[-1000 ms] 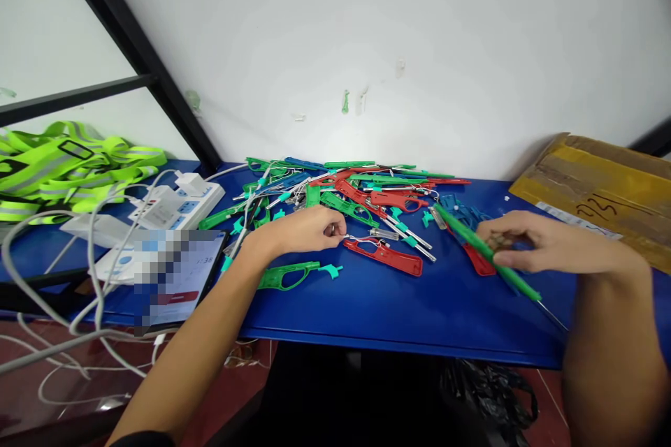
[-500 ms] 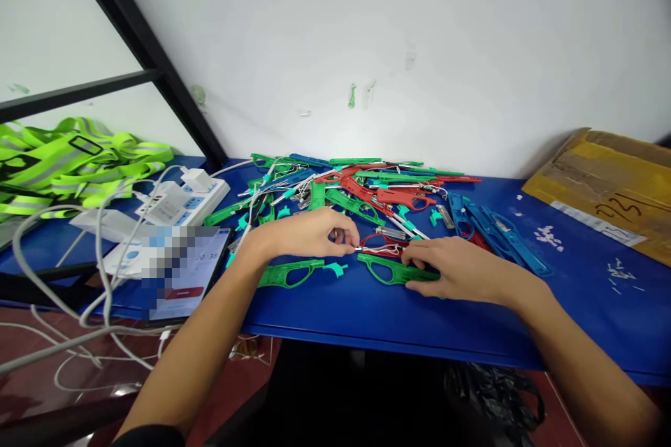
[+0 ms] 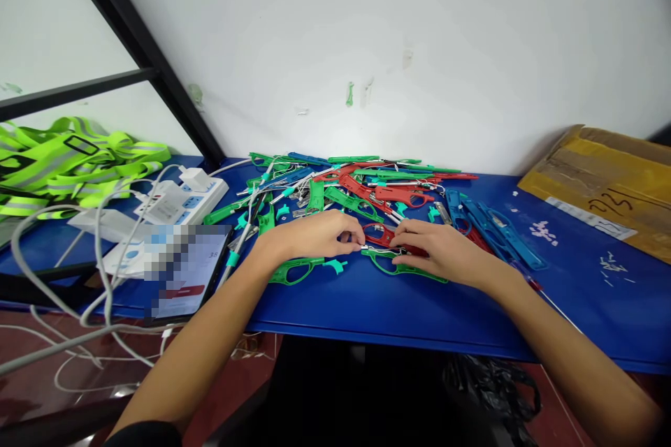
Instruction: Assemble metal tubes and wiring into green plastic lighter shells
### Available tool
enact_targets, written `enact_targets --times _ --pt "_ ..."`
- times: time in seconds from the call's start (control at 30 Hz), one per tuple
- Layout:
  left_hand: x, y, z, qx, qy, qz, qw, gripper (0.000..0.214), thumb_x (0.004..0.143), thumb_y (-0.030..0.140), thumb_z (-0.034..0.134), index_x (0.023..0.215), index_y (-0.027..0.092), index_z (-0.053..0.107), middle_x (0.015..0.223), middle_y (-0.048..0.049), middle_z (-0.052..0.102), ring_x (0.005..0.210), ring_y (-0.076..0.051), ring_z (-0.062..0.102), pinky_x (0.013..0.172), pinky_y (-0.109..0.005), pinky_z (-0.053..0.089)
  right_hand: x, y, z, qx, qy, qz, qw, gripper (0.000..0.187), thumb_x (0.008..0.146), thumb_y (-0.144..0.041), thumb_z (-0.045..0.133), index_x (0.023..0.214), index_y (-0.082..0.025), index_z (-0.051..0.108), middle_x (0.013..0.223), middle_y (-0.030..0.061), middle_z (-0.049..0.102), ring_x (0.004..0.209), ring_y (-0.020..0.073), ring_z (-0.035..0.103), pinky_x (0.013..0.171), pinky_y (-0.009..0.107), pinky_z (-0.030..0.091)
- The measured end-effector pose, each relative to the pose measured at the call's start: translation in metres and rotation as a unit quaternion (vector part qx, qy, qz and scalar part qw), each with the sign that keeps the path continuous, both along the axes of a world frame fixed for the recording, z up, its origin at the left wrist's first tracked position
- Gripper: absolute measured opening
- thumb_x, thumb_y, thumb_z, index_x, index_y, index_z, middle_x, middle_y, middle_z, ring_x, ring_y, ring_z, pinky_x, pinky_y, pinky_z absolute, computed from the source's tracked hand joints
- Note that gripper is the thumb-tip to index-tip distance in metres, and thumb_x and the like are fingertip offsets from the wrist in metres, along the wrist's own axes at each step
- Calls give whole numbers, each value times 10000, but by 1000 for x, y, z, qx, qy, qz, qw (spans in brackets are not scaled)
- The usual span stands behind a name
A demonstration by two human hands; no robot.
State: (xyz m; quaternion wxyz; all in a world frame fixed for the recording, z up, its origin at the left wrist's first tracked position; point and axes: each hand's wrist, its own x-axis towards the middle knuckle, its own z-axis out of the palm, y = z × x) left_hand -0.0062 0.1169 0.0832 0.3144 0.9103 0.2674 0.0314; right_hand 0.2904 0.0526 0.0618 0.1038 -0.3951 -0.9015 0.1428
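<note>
My left hand (image 3: 322,234) is closed, thumb and forefinger pinching a small white piece (image 3: 363,247) at the end of thin white wires (image 3: 385,251). Those wires lead to my right hand (image 3: 445,251), whose fingers close around them just above a green lighter casing (image 3: 385,264). The right palm and fingers hide part of this casing. Behind the fingertips lies a red casing (image 3: 378,232), partly covered by the right hand. Near the left wrist are another green casing (image 3: 296,271) and a loose teal trigger (image 3: 335,265).
A pile of red, green and blue casings (image 3: 361,185) with metal tubes lies along the wall. To the left are a phone (image 3: 191,279), a power strip (image 3: 207,192) and neon straps (image 3: 78,160). A cardboard box (image 3: 602,188), small white bits (image 3: 544,232) and a thin screwdriver (image 3: 556,306) are right.
Both hands have shifted slightly, bringing their fingertips closer together. The green casing beneath shows more of its right end. The screwdriver beside my right forearm has come into view.
</note>
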Motion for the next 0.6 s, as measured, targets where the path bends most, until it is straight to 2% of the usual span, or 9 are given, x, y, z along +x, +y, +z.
enact_targets --times 0.37,0.6 --pt "0 1 -4 8 -3 4 1000 200 1031 256 670 1142 178 818 1037 -59 815 821 -174 711 717 -274 498 0 1 0 -10 -2 9 1000 320 1150 -419 482 1124 -243 748 1131 88 731 1035 260 727 891 377 561" --pt "-1 2 -4 22 -15 5 1000 209 1046 242 630 1139 182 807 1111 -66 827 898 -190 739 761 -297 502 1 0 3 1 12 3 1000 314 1150 -400 484 1102 -232 745 1111 84 746 1009 247 730 854 354 538"
